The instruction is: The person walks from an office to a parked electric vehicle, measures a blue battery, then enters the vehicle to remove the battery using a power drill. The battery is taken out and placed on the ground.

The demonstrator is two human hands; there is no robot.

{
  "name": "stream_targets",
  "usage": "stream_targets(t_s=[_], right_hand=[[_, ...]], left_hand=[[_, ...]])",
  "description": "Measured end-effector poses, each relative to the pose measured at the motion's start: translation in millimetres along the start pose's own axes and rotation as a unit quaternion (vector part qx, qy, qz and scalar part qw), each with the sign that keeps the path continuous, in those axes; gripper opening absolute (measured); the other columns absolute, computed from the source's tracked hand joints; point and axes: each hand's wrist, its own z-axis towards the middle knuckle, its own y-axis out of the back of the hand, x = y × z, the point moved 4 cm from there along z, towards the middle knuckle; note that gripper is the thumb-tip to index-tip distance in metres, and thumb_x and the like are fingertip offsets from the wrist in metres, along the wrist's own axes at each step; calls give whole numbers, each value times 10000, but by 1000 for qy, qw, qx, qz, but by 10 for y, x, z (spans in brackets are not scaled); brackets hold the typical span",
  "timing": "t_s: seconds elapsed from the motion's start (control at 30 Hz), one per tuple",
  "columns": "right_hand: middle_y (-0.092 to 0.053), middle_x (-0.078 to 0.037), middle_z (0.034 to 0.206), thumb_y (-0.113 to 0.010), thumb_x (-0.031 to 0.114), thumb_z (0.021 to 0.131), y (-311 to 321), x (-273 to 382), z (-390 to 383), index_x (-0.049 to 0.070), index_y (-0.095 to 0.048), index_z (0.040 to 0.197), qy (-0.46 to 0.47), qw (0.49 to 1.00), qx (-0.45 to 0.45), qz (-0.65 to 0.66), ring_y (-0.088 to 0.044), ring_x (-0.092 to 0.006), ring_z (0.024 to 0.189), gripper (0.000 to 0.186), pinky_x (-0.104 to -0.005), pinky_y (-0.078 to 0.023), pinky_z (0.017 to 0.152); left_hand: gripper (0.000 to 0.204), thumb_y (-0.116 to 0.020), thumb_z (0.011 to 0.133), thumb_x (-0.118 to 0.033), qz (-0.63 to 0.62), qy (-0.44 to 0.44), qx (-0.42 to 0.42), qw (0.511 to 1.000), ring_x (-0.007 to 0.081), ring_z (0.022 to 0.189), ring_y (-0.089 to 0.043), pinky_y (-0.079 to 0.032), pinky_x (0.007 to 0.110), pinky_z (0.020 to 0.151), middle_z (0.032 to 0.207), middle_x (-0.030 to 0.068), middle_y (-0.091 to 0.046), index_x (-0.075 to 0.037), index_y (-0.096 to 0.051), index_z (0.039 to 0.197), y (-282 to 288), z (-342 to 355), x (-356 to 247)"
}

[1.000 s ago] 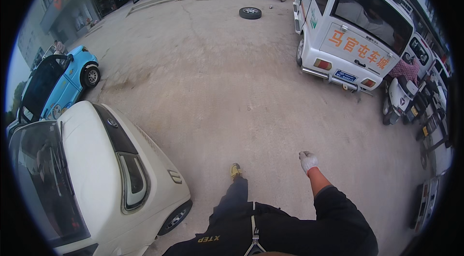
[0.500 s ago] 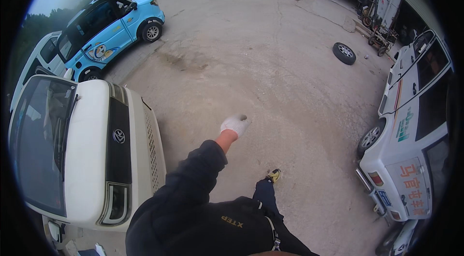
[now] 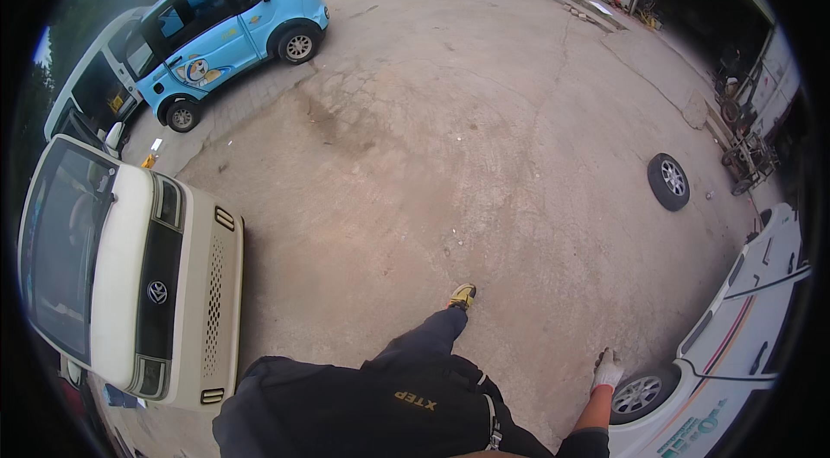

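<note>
My right hand (image 3: 608, 370), in a white glove with darker patches at the fingers, hangs low at the right, beside the front wheel (image 3: 641, 394) of a white van. Its fingers are slightly bent and apart, and I see nothing held in them. A gap of ground seems to lie between hand and wheel. My left hand is out of view. Below the dark jacket (image 3: 346, 406), one leg is stepping forward in a yellow shoe (image 3: 463, 295) on the concrete yard.
A cream van (image 3: 194, 285) stands close at the left, with a light blue small car (image 3: 229, 34) beyond it. A loose wheel with tyre (image 3: 669, 181) lies on the ground at the right, past the white van (image 3: 735, 346). Carts (image 3: 750, 160) stand by an open garage (image 3: 700, 0).
My left hand has swung down out of view, and my right hand has come in at the lower right. I have moved forward; the view has turned left, and the loose wheel appears nearer.
</note>
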Motion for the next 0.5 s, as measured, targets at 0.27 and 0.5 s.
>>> stream_targets(t_s=[0.27,0.5], right_hand=[[-590,-64,727,-562,320,1063,-1044,495,495,127,-613,958,-334,933,42,-125,-524,-195,503,225,-371,-379,430],[-631,-120,760,-535,243,1055,-1500,350,2649,98,-648,1028,-481,864,74,-131,-591,-289,582,186,-446,-449,511]], left_hand=[[485,-449,1075,-420,-133,-184,-183,956,386,1320,-643,-515,484,1080,1401,190,-687,-120,-739,1323,4266,-654,-5883],[619,-502,1011,-628,-237,-322,-312,862,407,1250,-670,-524,475,1050,1281,181,-747,-138,-762,1288,7191,-1909,-10142]])
